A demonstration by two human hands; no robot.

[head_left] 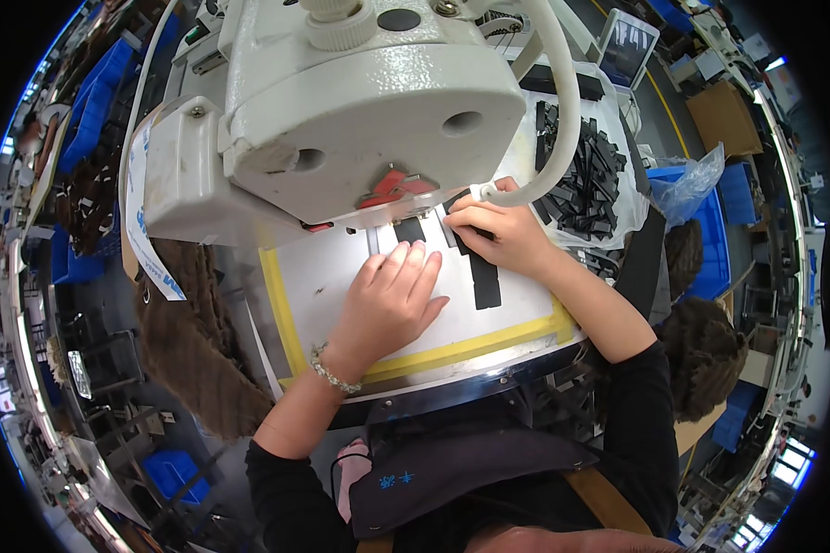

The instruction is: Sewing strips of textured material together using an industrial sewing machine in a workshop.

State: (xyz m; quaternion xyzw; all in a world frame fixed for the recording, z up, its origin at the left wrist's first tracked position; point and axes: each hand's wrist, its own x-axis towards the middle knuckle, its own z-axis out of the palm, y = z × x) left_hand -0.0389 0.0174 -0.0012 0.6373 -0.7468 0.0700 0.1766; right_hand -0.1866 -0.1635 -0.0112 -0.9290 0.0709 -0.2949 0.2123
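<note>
A cream sewing machine head [369, 101] stands over a white work surface [323, 286] edged with yellow tape. My left hand [387, 295] lies palm down below the needle area, fingers apart, fingertips on a small dark piece [409, 229] under the machine. My right hand [498, 235] is bent at the right of the needle, fingers closed on a narrow dark strip [450, 235]. A longer black strip [485, 286] lies beneath it, reaching toward the front tape. The needle and presser foot are mostly hidden by the machine head.
A pile of black strips [576, 166] lies on white plastic at the back right, near a screen [625, 51]. A white hose [549, 170] curves down beside the machine. Brown furry material [189, 341] hangs at the left; blue bins [710, 249] stand at the right.
</note>
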